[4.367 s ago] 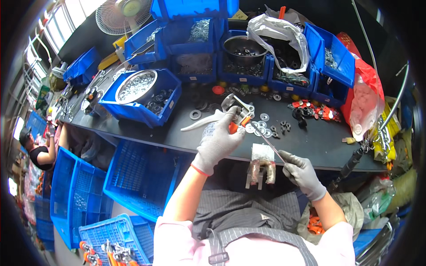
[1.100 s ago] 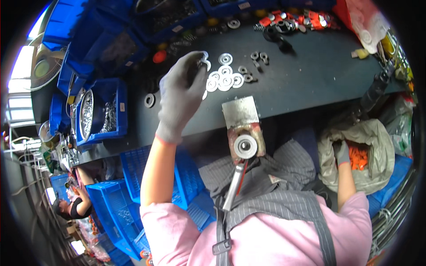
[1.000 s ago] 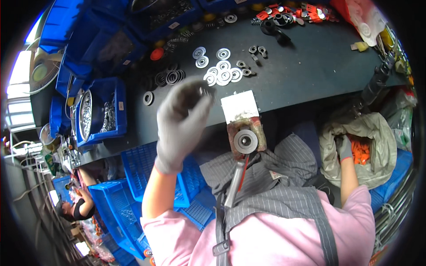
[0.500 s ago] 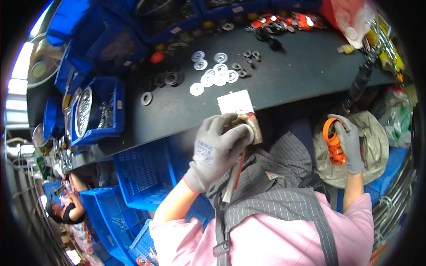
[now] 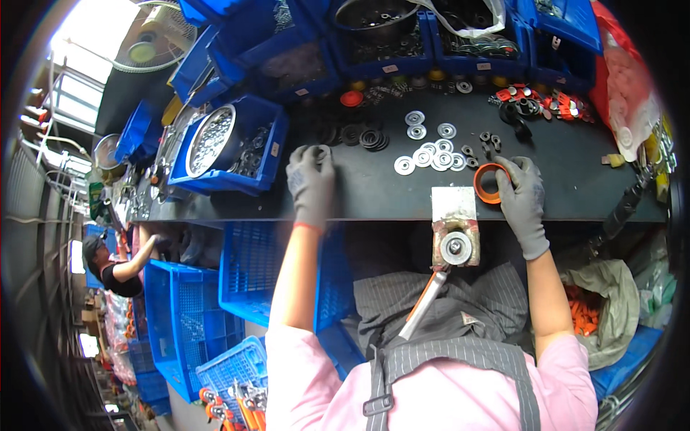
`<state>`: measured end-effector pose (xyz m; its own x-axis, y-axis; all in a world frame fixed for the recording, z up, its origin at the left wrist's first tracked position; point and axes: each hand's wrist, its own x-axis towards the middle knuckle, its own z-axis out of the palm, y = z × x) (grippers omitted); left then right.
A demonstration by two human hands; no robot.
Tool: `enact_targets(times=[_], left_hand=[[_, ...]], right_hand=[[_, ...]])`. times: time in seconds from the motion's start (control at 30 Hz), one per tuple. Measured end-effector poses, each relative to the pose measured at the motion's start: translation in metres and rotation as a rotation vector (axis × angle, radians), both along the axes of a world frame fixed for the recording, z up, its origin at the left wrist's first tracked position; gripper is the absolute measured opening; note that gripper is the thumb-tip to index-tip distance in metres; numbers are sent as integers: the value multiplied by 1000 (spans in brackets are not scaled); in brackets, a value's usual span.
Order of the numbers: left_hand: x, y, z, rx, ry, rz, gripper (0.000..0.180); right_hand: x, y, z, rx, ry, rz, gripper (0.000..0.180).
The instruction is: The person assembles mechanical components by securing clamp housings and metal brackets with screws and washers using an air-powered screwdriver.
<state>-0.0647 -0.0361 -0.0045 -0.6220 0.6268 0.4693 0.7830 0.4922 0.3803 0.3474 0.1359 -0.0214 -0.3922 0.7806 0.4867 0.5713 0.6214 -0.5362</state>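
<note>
My right hand (image 5: 523, 197) pinches an orange ring (image 5: 480, 188) upright over the front of the dark workbench. On the bench at the left, my left hand (image 5: 310, 183) has its fingers curled down beside dark round rings (image 5: 370, 139); whatever they close on is mostly hidden. Between my arms, a worn block (image 5: 471, 231) at the bench edge carries a pale round disc (image 5: 456, 248) with a bolt-like centre. A grey and orange handle (image 5: 425, 302) slants from it toward my lap. Silvery discs (image 5: 435, 155) lie behind the block, with small dark metal sleeves (image 5: 491, 139) beside them.
Blue bins (image 5: 382, 61) of small parts line the back. A blue bin (image 5: 269, 154) holding a bowl of parts stands left. Blue crates (image 5: 188, 323) sit below, where another person (image 5: 115, 262) works. A sack of orange pieces (image 5: 611, 309) is at the right.
My right hand has brought the orange ring up from the sack to the bench. My left hand has left the block and reached leftward onto the bench. The view has shifted.
</note>
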Motion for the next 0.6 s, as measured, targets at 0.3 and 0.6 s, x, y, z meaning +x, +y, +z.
enact_targets(times=[0.3, 0.6], left_hand=[[-24, 13, -31, 60, 37, 35, 22], [198, -40, 84, -27, -707, -781, 16]], right_hand=[[-6, -4, -7, 134, 146, -128, 36], [-5, -12, -12, 261, 245, -48, 32]])
